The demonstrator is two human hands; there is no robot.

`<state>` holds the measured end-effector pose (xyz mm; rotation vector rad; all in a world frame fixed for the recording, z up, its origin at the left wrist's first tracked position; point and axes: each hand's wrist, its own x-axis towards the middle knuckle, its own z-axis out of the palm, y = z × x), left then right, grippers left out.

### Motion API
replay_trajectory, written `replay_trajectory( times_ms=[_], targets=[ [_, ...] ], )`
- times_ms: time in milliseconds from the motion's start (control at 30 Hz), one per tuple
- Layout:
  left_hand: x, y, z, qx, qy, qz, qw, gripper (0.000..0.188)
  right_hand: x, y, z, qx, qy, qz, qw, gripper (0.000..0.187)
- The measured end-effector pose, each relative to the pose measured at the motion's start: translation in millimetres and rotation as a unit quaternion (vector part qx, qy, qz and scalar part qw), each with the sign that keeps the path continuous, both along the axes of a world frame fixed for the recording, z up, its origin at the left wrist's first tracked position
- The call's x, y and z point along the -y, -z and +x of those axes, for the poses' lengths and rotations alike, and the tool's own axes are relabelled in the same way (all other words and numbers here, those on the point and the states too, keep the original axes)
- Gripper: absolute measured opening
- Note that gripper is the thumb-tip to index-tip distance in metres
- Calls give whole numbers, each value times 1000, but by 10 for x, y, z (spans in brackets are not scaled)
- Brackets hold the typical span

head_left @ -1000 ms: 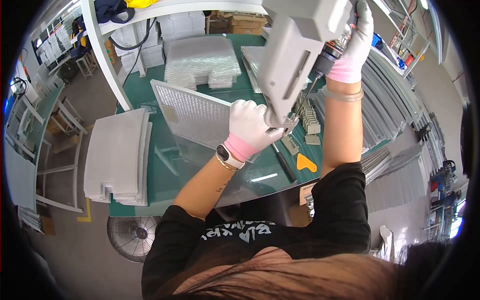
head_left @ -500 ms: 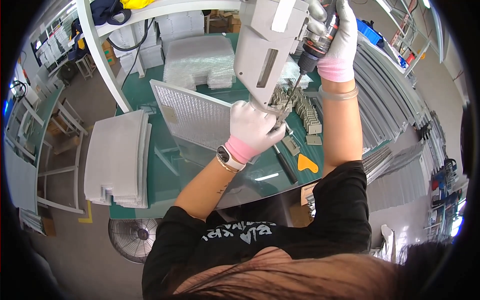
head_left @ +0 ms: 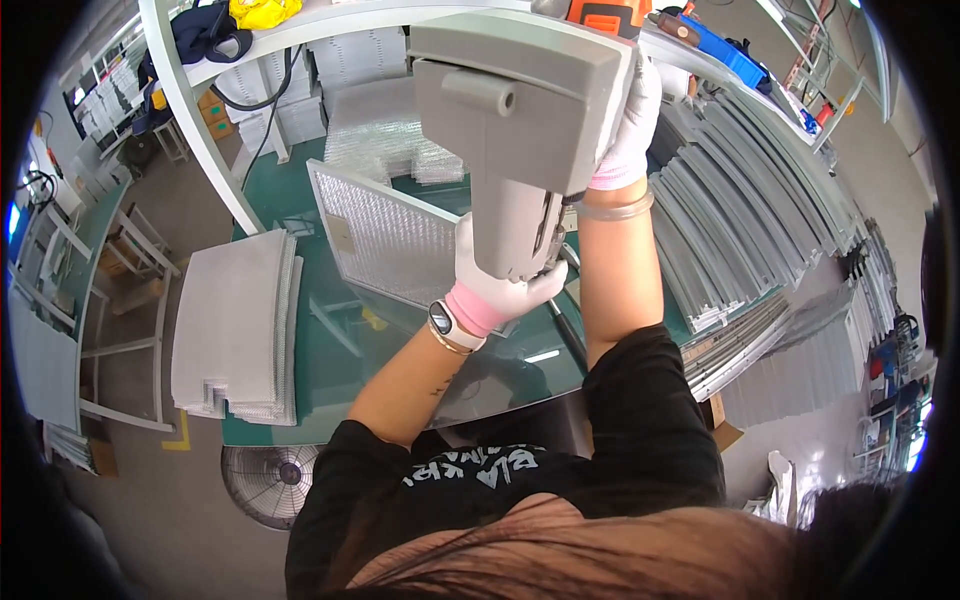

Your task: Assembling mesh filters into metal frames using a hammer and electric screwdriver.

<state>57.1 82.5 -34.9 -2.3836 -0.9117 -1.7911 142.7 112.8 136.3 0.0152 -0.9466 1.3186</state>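
A large grey plastic housing [head_left: 525,110] stands tilted on end above the green table. My left hand [head_left: 488,272], in a white glove with a pink cuff, is closed around its narrow lower end. My right hand [head_left: 636,135], gloved the same way, is at the far right side of the housing, which hides most of its fingers. Just above that hand shows the orange and black body of a cordless drill [head_left: 606,16]; its chuck and bit are hidden. A black-handled tool [head_left: 570,338] lies between my forearms.
A framed panel with silvery film [head_left: 390,235] leans behind my left hand. Stacked grey sheets [head_left: 235,320] lie at the left table edge [head_left: 265,432]. Bubble-wrapped parts [head_left: 375,125] lie at the back. Long grey slats [head_left: 760,210] fill the right, and a fan [head_left: 268,485] stands below.
The housing has turned, its broad upper end now tipped nearer and covering the drill's bit. My right hand and forearm have shifted left and slightly down, hiding the small metal brackets and yellow scraper.
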Motion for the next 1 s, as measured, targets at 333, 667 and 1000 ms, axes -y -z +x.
replay_trajectory(
  times_ms=[333, 667, 1000],
  targets=[
    [24, -43, -25, -35, 35, -70, 996, 56, -204, 241, 246, 78, -70, 5, 995, 51],
    [60, -67, 1, -82, -66, -51, 993, 32, -189, 270, 297, 30, -134, 80, 987, 50],
    [511, -127, -266, -143, -93, 52, 984, 25, 205, -593, 419, 55, 72, -5, 996, 29]
  ],
)
